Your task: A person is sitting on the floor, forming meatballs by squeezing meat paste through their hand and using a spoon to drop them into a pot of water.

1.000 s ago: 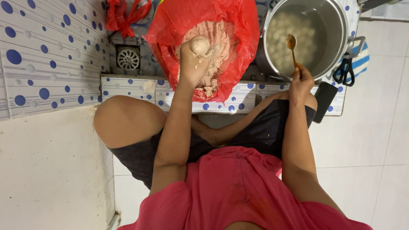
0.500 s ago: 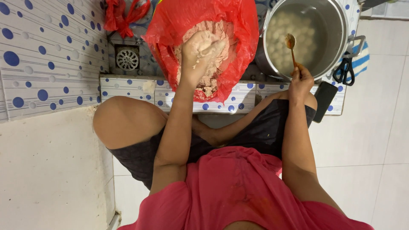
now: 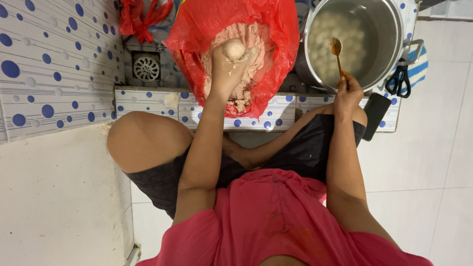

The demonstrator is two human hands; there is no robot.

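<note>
Left hand sits inside the red plastic bag, fist closed, fingers pressed together around pale paste; a rounded ball of paste stands squeezed out at the top of the fist. The bag of paste rests on the blue-dotted tiled ledge, near its front edge, just beside the metal pot.

Right hand is at the pot's near rim, fingers pinching the handle of a wooden spoon whose bowl is held over the liquid. Many pale balls lie in the pot.

Other items: a floor drain at the ledge's far left, scissors and a dark phone at its right end, beside the pot.

Risks, as judged:
- The ball could slump or drop back into the bag if the fist's squeeze slackens before the spoon takes it.
- Paste may fall between bag and pot during transfer, since a gap separates them.
- The phone lies near the pot; splashes could reach it.
- The bag overhangs the ledge's front edge and could slide off under pressure.
</note>
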